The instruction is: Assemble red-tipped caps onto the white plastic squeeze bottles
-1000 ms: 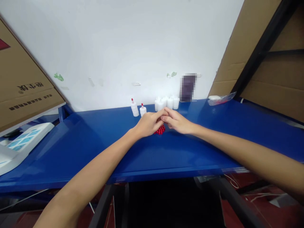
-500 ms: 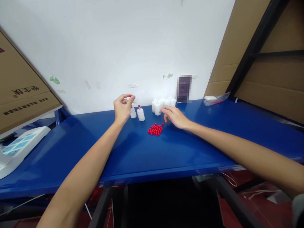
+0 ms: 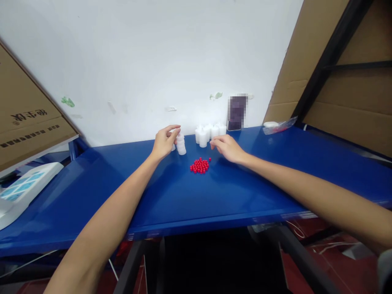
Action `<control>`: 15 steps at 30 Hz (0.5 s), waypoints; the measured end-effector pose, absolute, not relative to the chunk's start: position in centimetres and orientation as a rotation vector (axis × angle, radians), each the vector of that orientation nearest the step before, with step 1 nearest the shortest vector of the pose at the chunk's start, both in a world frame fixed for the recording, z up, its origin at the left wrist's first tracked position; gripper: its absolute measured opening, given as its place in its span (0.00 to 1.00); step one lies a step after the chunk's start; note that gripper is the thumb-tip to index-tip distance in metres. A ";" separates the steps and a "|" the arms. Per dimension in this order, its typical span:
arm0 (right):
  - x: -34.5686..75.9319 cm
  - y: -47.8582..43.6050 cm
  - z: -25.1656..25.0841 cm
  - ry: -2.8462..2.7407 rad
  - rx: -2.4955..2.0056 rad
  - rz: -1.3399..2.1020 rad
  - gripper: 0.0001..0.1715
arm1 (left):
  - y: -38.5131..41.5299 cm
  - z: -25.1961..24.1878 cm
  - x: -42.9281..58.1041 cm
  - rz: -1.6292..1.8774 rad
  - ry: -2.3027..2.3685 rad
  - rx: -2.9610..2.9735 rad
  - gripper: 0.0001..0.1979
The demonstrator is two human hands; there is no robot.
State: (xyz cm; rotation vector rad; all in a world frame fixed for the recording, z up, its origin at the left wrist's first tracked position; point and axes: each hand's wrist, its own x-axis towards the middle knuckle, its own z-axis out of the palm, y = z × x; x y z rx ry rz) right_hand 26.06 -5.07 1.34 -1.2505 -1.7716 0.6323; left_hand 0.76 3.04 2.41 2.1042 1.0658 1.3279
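White bottles point(image 3: 181, 148) stand beside our left hand point(image 3: 164, 142) and red caps point(image 3: 199, 166) lie near our right hand point(image 3: 227, 148), though we cannot tell whether either pinches anything.

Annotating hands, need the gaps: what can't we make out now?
Head view, now:
Left hand: its back and fingers hide whether it grips anything.
Right hand: curled fingers hide any small item.
Rear bottles: partly hidden by front bottles; count unclear.
Red caps: too small and crowded to count.
Dark panel: pixelated.
White device: cut off by left edge.
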 end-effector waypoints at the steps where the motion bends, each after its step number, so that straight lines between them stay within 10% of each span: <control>1: 26.1 -5.1 1.3 -1.770 -1.251 0.625 0.18 | 3.0 2.4 0.8 1.317 1.075 2.104 0.19; 10: 26.3 -4.9 1.0 -1.870 -1.318 0.441 0.17 | 1.5 2.6 0.6 1.453 1.210 2.317 0.08; 15: 26.6 -4.6 0.6 -1.867 -1.378 0.414 0.12 | 0.1 2.7 1.2 0.751 1.001 2.818 0.17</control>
